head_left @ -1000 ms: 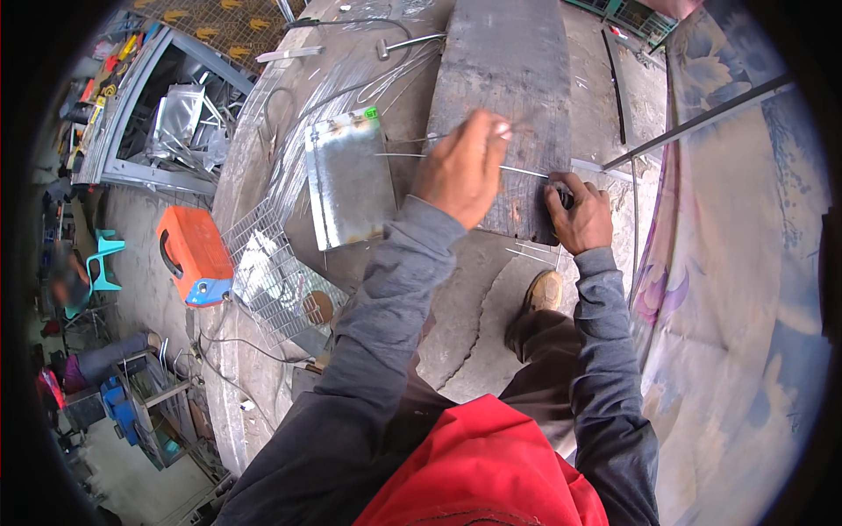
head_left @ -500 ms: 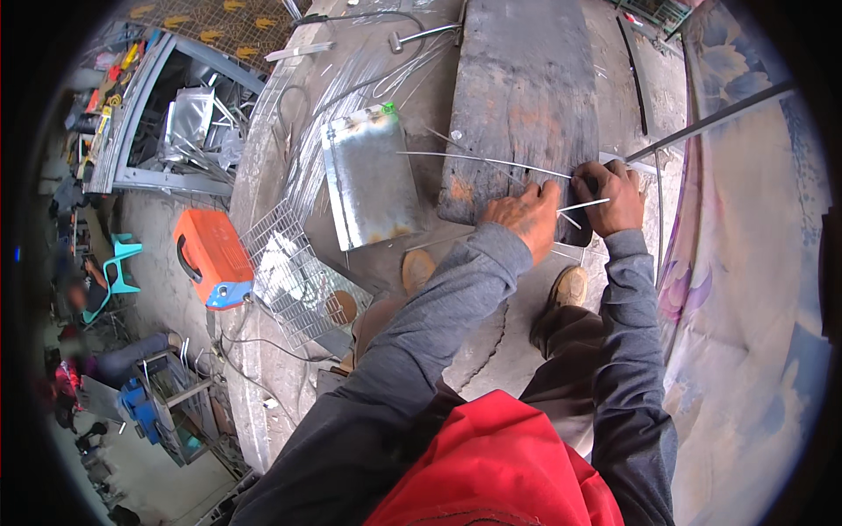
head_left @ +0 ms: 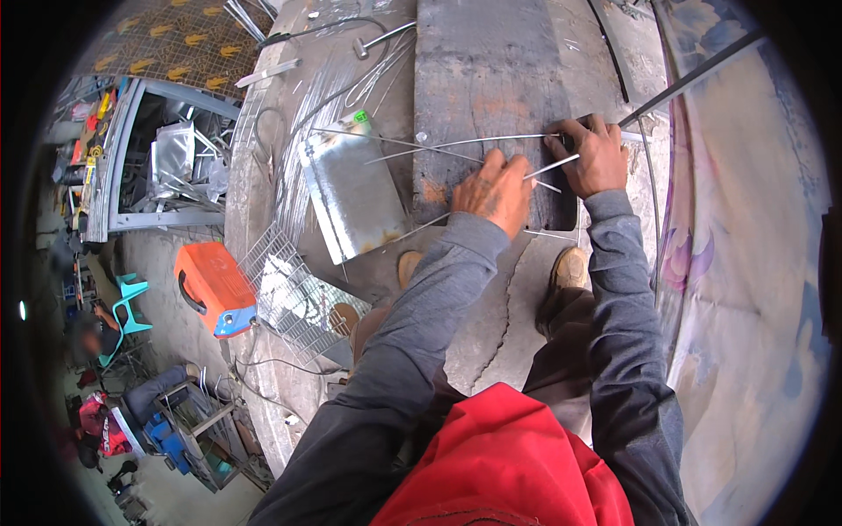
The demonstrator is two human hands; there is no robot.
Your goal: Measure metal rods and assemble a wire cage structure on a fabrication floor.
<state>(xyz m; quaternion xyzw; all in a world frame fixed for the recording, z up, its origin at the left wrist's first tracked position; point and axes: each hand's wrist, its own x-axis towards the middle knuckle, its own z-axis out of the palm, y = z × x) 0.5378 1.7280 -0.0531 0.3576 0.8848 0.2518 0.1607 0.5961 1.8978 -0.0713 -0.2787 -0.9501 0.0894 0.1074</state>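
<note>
left hand (head_left: pixel 491 195) clenching around thin metal rods (head_left: pixel 551 167) over the dark board (head_left: pixel 487 61), right hand (head_left: pixel 598 158) pinching a long bowed rod (head_left: pixel 500 138) at the board's right edge, shiny metal panel (head_left: pixel 355 193) lying left of the board

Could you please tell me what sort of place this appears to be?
Probably a metalworking workshop: there is a hammer, many thin metal rods lying in a loose bundle, and shiny sheet-metal pieces heaped within a gray frame.

Orange-and-blue case (head_left: pixel 210 282) at left; turquoise chair (head_left: pixel 132 290) farther left; flowered sheet (head_left: pixel 732 263) down right side.
</note>
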